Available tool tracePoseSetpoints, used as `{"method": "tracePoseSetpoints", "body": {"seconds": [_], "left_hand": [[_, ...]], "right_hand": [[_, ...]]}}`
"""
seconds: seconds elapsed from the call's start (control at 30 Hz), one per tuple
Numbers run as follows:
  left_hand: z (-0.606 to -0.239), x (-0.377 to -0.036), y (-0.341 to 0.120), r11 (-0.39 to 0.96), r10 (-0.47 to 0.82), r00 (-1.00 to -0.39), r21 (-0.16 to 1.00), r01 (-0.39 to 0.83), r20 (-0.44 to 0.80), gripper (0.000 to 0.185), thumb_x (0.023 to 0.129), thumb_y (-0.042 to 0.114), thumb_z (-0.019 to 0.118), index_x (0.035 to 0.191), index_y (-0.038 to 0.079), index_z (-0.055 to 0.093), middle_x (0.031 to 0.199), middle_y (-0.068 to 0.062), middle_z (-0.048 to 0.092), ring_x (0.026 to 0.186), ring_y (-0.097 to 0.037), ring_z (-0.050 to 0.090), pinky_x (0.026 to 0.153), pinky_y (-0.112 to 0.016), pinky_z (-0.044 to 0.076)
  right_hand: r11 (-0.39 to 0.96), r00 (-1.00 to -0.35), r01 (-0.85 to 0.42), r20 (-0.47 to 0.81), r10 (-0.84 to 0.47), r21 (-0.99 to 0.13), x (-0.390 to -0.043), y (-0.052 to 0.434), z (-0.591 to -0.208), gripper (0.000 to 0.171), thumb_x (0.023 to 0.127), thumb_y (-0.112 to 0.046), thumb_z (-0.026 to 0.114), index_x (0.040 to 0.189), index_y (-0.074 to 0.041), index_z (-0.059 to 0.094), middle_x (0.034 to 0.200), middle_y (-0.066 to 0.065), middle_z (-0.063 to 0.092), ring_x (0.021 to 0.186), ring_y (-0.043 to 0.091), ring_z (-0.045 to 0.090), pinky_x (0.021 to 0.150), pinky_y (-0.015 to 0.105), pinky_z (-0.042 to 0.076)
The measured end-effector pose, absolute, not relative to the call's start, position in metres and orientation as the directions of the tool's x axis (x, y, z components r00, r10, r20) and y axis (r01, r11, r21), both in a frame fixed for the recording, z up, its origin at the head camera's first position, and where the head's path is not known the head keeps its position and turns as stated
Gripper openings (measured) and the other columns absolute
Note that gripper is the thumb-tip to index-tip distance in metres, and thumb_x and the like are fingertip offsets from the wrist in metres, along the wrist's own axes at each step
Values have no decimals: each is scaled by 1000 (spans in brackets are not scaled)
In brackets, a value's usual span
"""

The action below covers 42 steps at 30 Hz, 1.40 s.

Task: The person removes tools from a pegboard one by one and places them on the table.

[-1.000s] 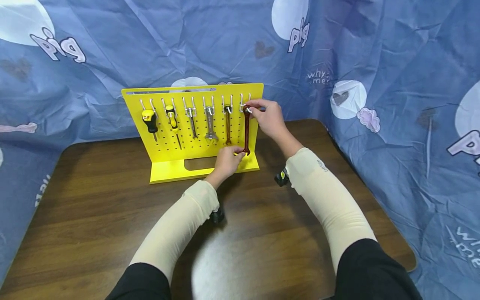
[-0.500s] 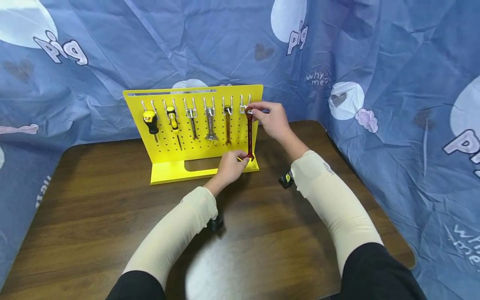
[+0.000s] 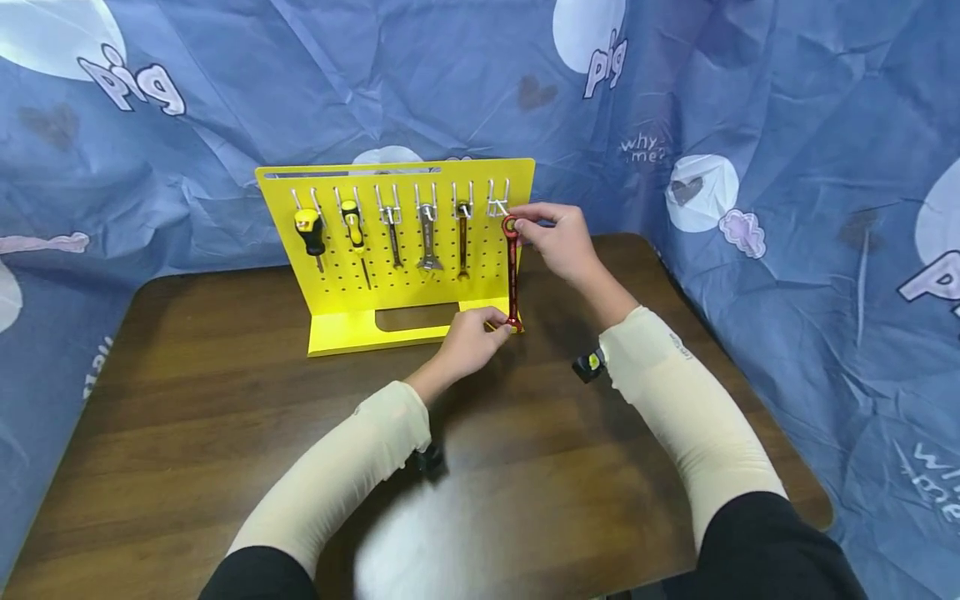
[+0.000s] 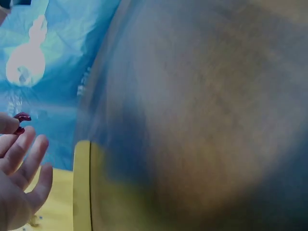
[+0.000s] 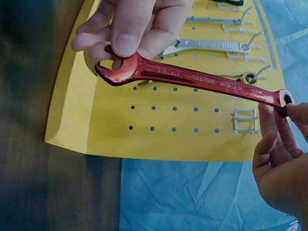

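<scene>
One red wrench (image 3: 513,271) above brown table (image 3: 562,467); blue cloth (image 3: 450,83) behind

Two yellow-and-black screwdrivers (image 3: 312,237) hanging beside three wrenches (image 3: 427,237), brown wooden table (image 3: 187,400), wrinkled blue printed cloth (image 3: 465,75) behind

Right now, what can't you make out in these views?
Head: red wrench, its markings too small to read.
Left wrist: most of the wrench, behind the left hand or off the left edge; brownish area, blurred.
Right wrist: part of the right hand, beyond the right edge.
</scene>
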<state>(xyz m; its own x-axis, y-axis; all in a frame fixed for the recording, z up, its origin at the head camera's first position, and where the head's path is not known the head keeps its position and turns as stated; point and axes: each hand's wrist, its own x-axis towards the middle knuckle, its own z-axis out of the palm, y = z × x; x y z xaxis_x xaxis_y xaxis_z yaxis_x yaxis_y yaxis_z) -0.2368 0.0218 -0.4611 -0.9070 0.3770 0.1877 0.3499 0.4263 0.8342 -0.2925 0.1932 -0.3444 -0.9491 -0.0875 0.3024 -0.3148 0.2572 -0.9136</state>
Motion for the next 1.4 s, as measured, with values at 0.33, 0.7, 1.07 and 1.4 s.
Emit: {"method": "tracePoseSetpoints", "body": {"seconds": [0.33, 0.7, 1.07, 1.4], "left_hand": [[-473, -185, 29, 411, 585, -801, 805, 427, 126, 11, 94, 18, 72, 85, 11, 74, 71, 7, 64, 65, -7, 53, 60, -22, 44], [-485, -160, 31, 541, 644, -765, 713, 446, -11, 21, 88, 26, 79, 72, 17, 69, 60, 13, 58, 55, -5, 48, 51, -22, 39], [-488, -151, 29, 599, 606, -793, 690, 407, -58, 24, 86, 31, 81, 70, 20, 68, 60, 14, 58, 55, -4, 50, 52, -23, 40], [-489, -147, 31, 666, 588, -801, 628, 402, -111, 25, 86, 36, 81, 70, 25, 67, 61, 15, 58, 56, -5, 52, 51, -26, 41]], "right_hand": [[239, -983, -85, 42, -181, -967, -261, 208, -378, 23, 95, -5, 66, 115, 5, 72, 93, 10, 76, 70, 19, 72, 55, 23, 50], [312, -946, 210, -273, -174, -926, -254, 216, -431, 25, 97, -11, 65, 119, -1, 71, 90, 7, 76, 68, 18, 73, 52, 23, 45], [294, -925, 278, -337, -174, -915, -252, 214, -450, 26, 97, -10, 65, 120, 0, 70, 88, 5, 75, 66, 14, 72, 49, 20, 41], [322, -907, 313, -382, -177, -893, -251, 213, -459, 26, 97, -9, 63, 120, -1, 69, 92, 4, 75, 68, 13, 73, 48, 20, 40]]}}
